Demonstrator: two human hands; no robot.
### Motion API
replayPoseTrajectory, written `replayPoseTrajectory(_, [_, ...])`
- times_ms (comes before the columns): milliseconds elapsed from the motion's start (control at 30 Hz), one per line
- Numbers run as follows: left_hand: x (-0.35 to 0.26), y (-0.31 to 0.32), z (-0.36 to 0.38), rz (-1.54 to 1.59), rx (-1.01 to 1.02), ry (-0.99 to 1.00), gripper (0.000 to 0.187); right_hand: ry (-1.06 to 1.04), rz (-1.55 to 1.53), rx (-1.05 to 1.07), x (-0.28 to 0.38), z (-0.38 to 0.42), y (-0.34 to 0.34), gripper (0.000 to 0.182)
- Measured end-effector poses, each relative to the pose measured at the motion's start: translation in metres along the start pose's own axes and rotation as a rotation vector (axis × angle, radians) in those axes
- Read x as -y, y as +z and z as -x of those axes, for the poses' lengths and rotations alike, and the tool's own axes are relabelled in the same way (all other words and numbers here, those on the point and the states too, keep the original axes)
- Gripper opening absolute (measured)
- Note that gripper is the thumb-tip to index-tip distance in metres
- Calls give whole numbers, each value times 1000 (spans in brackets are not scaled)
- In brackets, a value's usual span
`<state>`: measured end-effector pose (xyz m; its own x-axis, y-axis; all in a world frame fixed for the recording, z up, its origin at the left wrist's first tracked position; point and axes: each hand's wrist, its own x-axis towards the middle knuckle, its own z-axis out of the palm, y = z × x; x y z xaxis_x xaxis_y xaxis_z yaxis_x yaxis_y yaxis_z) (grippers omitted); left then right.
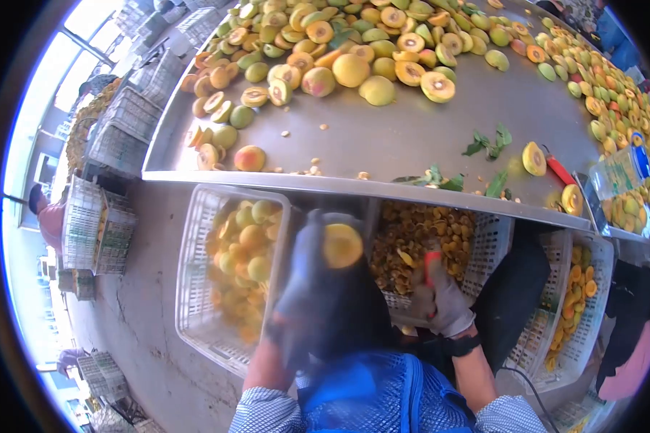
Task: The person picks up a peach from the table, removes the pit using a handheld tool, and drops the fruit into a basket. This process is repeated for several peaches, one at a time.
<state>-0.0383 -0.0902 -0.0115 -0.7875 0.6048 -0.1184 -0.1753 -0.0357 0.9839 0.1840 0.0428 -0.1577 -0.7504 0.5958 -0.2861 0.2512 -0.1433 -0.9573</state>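
My left hand [303,267], gloved and blurred by motion, is raised over my lap with a halved yellow fruit [342,245] at its fingers, the cut face showing. A white crate of yellow fruit [247,249] stands just left of it. My right hand [444,296], in a pale glove with a dark band at the wrist, is closed around a red-handled tool [432,268]; the tool's working end cannot be made out. Beneath and behind that hand is a crate of brown pits and scraps [419,234].
Above the crates runs a metal table [303,148] with heaped fruit, leaves, a red-handled knife [560,171] and a plastic jar [621,173]. Another crate [585,310] of fruit halves stands right. Stacked crates [97,224] and people are at far left; a person in pink [632,361] is right.
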Motion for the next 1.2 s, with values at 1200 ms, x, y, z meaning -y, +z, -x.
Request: replayPoseTrajectory(1200, [-4, 57, -11, -112, -20, 197, 43, -253, 321, 62, 183, -11, 49, 30])
